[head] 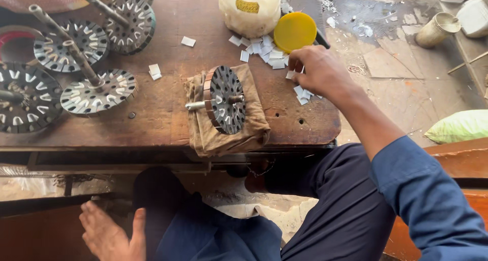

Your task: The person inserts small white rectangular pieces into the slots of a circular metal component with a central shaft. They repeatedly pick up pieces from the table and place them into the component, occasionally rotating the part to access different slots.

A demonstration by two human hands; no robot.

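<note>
1. The right hand (pixel 314 70) was seen in the upper middle of the frame, fingers curled narrow and lowered onto a scatter of small white paper slips (pixel 264 50) on the wooden surface (pixel 168 113). Whether a slip was pinched between the fingertips could not be told.
2. The left hand (pixel 109 235) was seen at the lower left of the frame, below the surface's edge, spread wide and holding nothing.
3. A slotted metal rotor core (pixel 226 99) on a short shaft was found standing on edge at the middle of the frame, resting on a folded brown cloth (pixel 213 134), just left of the right hand and apart from it.
4. A round yellow lid (pixel 295 32) was seen just above the right hand, beside a white plastic jar (pixel 250 9) at the top centre.
5. Several more rotor cores (pixel 96 90) with shafts were laid flat at the upper left of the frame.
6. A few stray slips (pixel 154 70) were left lying between those cores and the cloth.
7. A green sack (pixel 460 126) was seen on the floor at the right edge.
</note>
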